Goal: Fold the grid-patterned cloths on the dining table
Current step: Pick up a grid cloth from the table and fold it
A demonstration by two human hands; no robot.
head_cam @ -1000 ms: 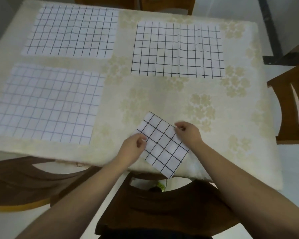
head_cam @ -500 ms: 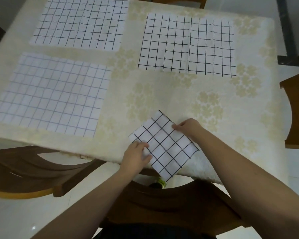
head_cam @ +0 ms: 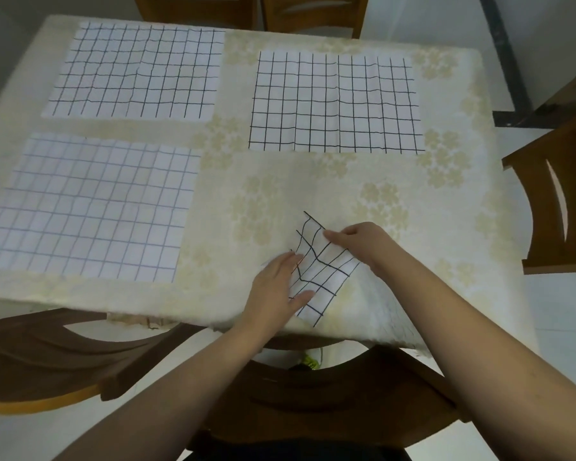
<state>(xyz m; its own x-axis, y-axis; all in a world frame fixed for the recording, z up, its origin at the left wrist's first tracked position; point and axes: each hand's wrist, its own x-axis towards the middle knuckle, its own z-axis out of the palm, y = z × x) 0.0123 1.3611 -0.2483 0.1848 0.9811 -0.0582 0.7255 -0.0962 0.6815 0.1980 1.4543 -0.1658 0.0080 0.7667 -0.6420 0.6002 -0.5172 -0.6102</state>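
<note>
From the head camera, the small folded cloth [head_cam: 323, 271] lay at the table's [head_cam: 280, 181] near edge, bare tablecloth beyond it, three flat grid cloths [head_cam: 335, 103] farther off. The left hand [head_cam: 276, 291] pressed flat-fingered on it; the right hand [head_cam: 363, 242] pinched its raised far edge.
</note>
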